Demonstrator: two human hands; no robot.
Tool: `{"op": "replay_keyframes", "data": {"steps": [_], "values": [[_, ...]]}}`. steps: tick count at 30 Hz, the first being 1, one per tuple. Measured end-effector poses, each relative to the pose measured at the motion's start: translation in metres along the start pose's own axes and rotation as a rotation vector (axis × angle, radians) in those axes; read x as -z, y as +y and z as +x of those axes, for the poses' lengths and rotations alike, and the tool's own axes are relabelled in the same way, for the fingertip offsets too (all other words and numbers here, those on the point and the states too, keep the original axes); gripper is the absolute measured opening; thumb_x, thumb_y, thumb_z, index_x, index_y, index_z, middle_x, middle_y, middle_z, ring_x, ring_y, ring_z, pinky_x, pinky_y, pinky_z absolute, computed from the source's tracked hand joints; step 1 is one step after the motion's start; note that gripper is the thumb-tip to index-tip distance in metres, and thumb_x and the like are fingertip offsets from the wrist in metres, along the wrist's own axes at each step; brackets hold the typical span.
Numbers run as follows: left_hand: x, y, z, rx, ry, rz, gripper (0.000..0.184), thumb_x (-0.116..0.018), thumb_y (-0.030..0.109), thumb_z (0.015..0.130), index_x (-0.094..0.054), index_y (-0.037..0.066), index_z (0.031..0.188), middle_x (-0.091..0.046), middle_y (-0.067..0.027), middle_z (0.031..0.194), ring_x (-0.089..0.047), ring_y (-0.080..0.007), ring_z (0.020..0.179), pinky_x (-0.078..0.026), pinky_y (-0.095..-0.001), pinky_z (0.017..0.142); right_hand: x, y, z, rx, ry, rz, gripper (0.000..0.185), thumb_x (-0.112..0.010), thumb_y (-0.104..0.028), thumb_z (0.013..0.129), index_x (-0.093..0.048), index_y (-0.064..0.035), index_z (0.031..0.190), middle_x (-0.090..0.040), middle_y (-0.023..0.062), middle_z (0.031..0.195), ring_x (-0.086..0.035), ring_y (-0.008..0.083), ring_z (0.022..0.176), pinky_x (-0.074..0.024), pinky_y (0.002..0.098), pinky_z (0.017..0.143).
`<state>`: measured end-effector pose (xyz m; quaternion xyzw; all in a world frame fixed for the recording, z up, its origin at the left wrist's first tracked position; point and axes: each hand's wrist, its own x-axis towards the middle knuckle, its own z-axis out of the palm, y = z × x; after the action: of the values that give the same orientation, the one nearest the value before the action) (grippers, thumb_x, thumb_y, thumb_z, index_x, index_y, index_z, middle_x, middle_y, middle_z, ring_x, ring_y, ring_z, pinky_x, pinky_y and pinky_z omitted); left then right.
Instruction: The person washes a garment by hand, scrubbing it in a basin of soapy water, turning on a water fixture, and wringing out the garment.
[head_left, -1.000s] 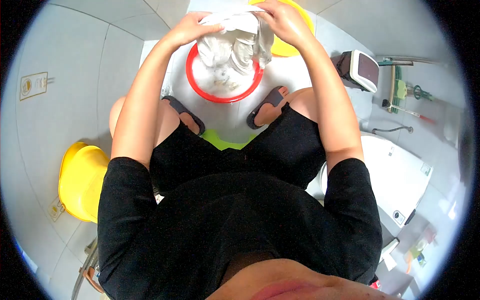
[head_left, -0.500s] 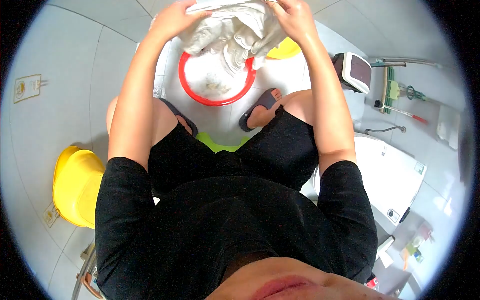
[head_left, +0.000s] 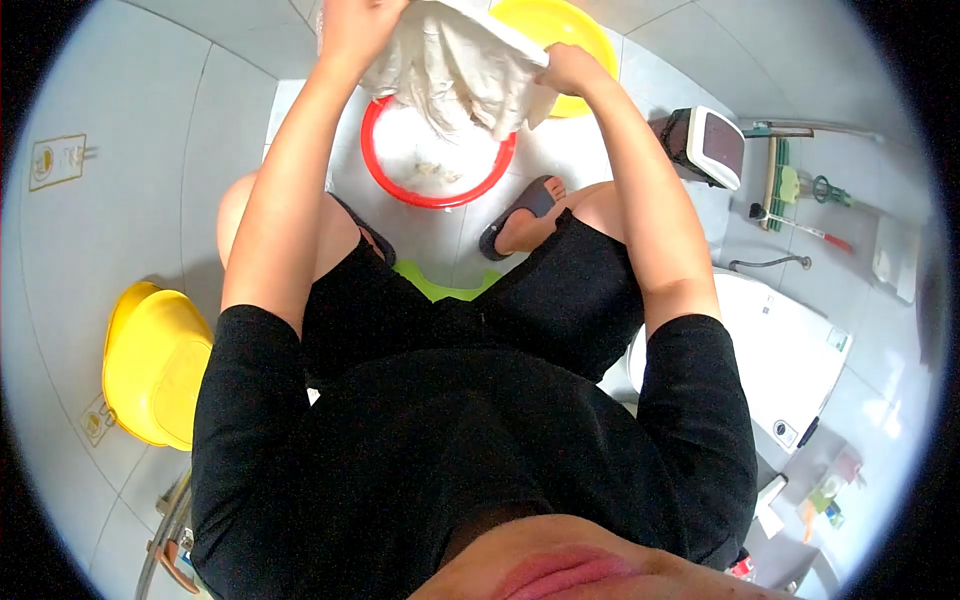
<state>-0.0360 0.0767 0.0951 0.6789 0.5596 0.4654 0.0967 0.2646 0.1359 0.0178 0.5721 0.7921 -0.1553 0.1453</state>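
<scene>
A wet white cloth (head_left: 455,70) hangs between my two hands over the far part of a red-rimmed basin (head_left: 425,200). My left hand (head_left: 360,30) grips its upper left edge near the top of the view, and the fingertips are partly cut off. Lower and to the right, my right hand (head_left: 572,70) is closed on the other end of the cloth's edge, so that edge slants down to the right. White suds fill the basin, with a few small brownish patches in them. Behind the cloth's right side stands a yellow basin (head_left: 590,40).
A dark bin with a white-framed lid (head_left: 716,148) stands at the right, near a white toilet (head_left: 785,350). A yellow tub (head_left: 155,370) is by the left wall. Below me shows a green stool (head_left: 440,290). Slippered feet flank the red basin.
The cloth was lifted and spread out above the red basin. Most recently my left hand rose and my right hand dropped, tilting the cloth's edge; both still hold it.
</scene>
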Motion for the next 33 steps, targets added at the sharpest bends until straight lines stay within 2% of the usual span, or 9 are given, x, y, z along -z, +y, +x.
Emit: {"op": "replay_keyframes", "data": {"steps": [5, 8, 11, 13, 19, 24, 27, 31, 33], "values": [[0.012, -0.002, 0.002, 0.162, 0.015, 0.063, 0.014, -0.064, 0.014, 0.080, -0.057, 0.002, 0.081, -0.060, -0.0208, 0.072, -0.060, -0.0363, 0.068, -0.045, -0.0432, 0.062, -0.015, 0.018, 0.016, 0.075, -0.017, 0.446, 0.043, -0.061, -0.037, 0.096, -0.070, -0.0010, 0.117, -0.074, 0.0150, 0.101, -0.068, 0.0261, 0.097, -0.0500, 0.0362, 0.090], [0.010, -0.024, -0.005, 0.156, -0.089, 0.145, 0.017, -0.067, 0.016, 0.081, -0.058, 0.002, 0.083, -0.060, -0.0218, 0.074, -0.060, -0.0385, 0.070, -0.045, -0.0443, 0.063, 0.011, 0.004, 0.017, 0.044, 0.266, 0.787, 0.045, -0.067, -0.037, 0.093, -0.068, -0.0022, 0.122, -0.072, 0.0126, 0.110, -0.066, 0.0227, 0.102, -0.0496, 0.0365, 0.091], [0.006, -0.024, -0.011, 0.188, -0.218, 0.178, 0.014, -0.065, 0.016, 0.086, -0.061, 0.003, 0.088, -0.063, -0.0206, 0.080, -0.063, -0.0372, 0.076, -0.048, -0.0431, 0.068, 0.031, -0.012, 0.006, 0.130, 0.530, 0.847, 0.038, -0.057, -0.033, 0.092, -0.071, 0.0009, 0.103, -0.071, 0.0222, 0.102, -0.068, 0.0359, 0.097, -0.0517, 0.0440, 0.085], [-0.002, -0.040, -0.015, 0.189, -0.287, 0.068, 0.039, -0.074, 0.044, 0.085, -0.072, 0.009, 0.102, -0.074, -0.0125, 0.100, -0.071, -0.0262, 0.090, -0.053, -0.0375, 0.080, 0.050, -0.022, -0.008, 0.091, 0.459, 0.867, 0.035, -0.055, -0.030, 0.092, -0.072, 0.0000, 0.102, -0.072, 0.0232, 0.101, -0.069, 0.0353, 0.097, -0.0519, 0.0440, 0.084], [-0.014, -0.040, -0.026, 0.121, -0.722, 0.123, 0.032, -0.078, 0.038, 0.078, -0.072, 0.016, 0.101, -0.073, -0.0130, 0.099, -0.070, -0.0322, 0.089, -0.054, -0.0408, 0.081, 0.080, -0.054, -0.041, 0.414, 0.703, 0.499, 0.028, -0.060, -0.024, 0.087, -0.074, -0.0034, 0.099, -0.071, 0.0230, 0.093, -0.069, 0.0397, 0.087, -0.0543, 0.0452, 0.078], [-0.040, 0.004, -0.040, 0.178, -0.642, 0.099, 0.081, -0.088, 0.045, 0.070, -0.053, 0.008, 0.133, -0.067, -0.0166, 0.104, -0.067, -0.0340, 0.098, -0.052, -0.0411, 0.089, 0.090, -0.071, -0.057, 0.542, 0.586, 0.547, 0.021, -0.067, -0.015, 0.080, -0.075, -0.0093, 0.099, -0.072, 0.0181, 0.089, -0.071, 0.0360, 0.082, -0.0565, 0.0422, 0.073], [-0.055, 0.017, -0.040, -0.209, -0.293, 0.021, 0.080, -0.087, 0.041, 0.071, -0.053, 0.007, 0.136, -0.067, -0.0176, 0.112, -0.067, -0.0345, 0.104, -0.052, -0.0412, 0.093, 0.081, -0.077, -0.050, 0.638, 0.579, 0.566, 0.021, -0.070, -0.012, 0.078, -0.072, -0.0119, 0.099, -0.073, 0.0168, 0.087, -0.072, 0.0336, 0.081, -0.0567, 0.0411, 0.072], [-0.071, -0.004, -0.041, 0.320, -0.699, -0.302, 0.040, -0.076, 0.027, 0.082, -0.070, 0.002, 0.113, -0.073, -0.0146, 0.102, -0.069, -0.0233, 0.093, -0.052, -0.0356, 0.087, 0.089, -0.086, -0.068, 0.551, 0.411, 0.610, 0.025, -0.072, -0.014, 0.077, -0.069, -0.0098, 0.102, -0.071, 0.0180, 0.085, -0.070, 0.0328, 0.079, -0.0555, 0.0393, 0.073], [-0.066, -0.003, -0.043, 0.310, -0.686, -0.276, 0.028, -0.071, 0.022, 0.087, -0.073, 0.000, 0.104, -0.074, -0.0105, 0.092, -0.068, -0.0180, 0.088, -0.051, -0.0340, 0.083, 0.079, -0.080, -0.070, 0.675, 0.541, 0.736, 0.021, -0.068, -0.018, 0.085, -0.068, -0.0051, 0.102, -0.070, 0.0178, 0.089, -0.069, 0.0291, 0.082, -0.0534, 0.0383, 0.077]]}}
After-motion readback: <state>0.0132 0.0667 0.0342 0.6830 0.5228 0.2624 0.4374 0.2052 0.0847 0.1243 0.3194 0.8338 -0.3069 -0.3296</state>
